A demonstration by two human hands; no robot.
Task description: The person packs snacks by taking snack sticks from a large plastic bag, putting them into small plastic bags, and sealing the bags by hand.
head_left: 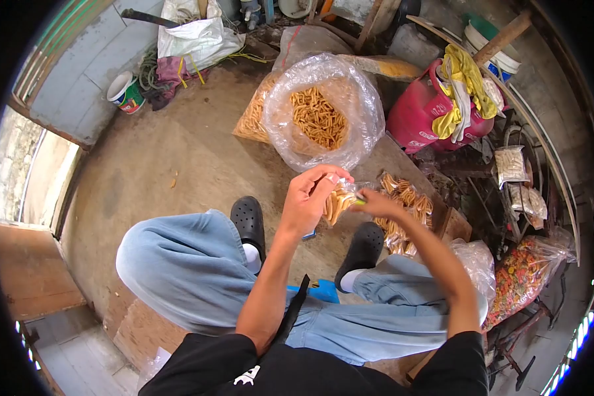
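My left hand (310, 200) is closed around the top of a small clear bag of stick snacks (337, 204), held above the floor between my feet. Close on its right, my right hand (377, 203) has its fingers closed by the bag's edge, with a small yellow-green thing (360, 198) at the fingertips, too small to name. Beyond my hands stands a large open plastic bag (280, 125) with brown stick snacks (319, 119) inside. Several small filled packets (409, 206) lie in a pile to the right.
Pink gas cylinders (417, 113) with yellow cloths (465, 72) stand at the back right. A bag of colourful snacks (523, 276) leans at the right. A small bucket (126, 93) and a white sack (195, 41) are at the back left. My dark clogs (247, 224) rest on the floor.
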